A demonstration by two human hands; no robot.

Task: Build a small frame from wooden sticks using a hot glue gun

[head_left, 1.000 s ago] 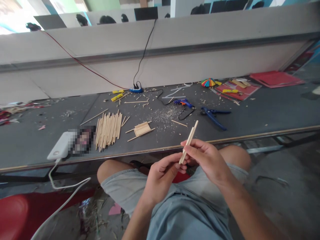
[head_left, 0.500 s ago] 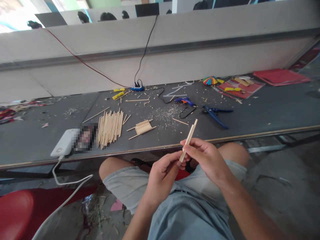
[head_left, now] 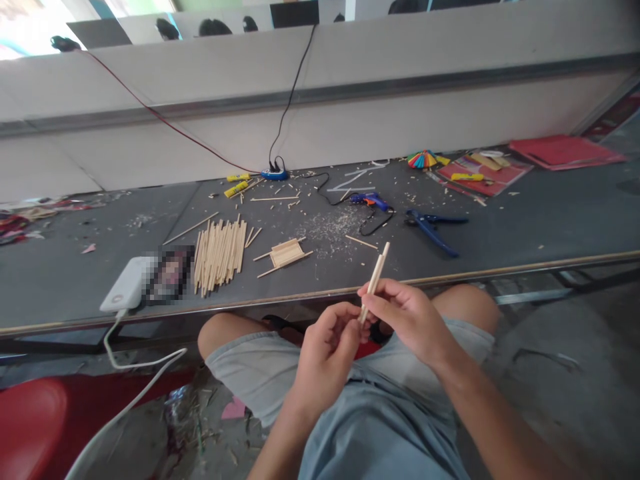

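Observation:
Two thin wooden sticks point(head_left: 376, 275) lie side by side in my hands, tilted up to the right, one reaching a little higher. My left hand point(head_left: 333, 340) pinches their lower end between thumb and fingers. Higher up, the thumb and fingers of my right hand point(head_left: 407, 317) close around them. Both hands are over my lap, just in front of the table edge. On the table beyond lie a small assembled stick frame point(head_left: 287, 254) and a pile of wooden sticks point(head_left: 220, 257).
Blue cutters point(head_left: 433, 233) and a blue glue gun point(head_left: 370, 200) lie on the dark table point(head_left: 330, 270). A white power bank point(head_left: 127, 285) with a cable sits left, beside a blurred-out object point(head_left: 170, 275). Red folders point(head_left: 565, 152) are far right; a red stool point(head_left: 33, 427) stands lower left.
Both hands keep hold of the sticks, which have shifted slightly left and lower and stand a bit steeper. Things on the table stay in place.

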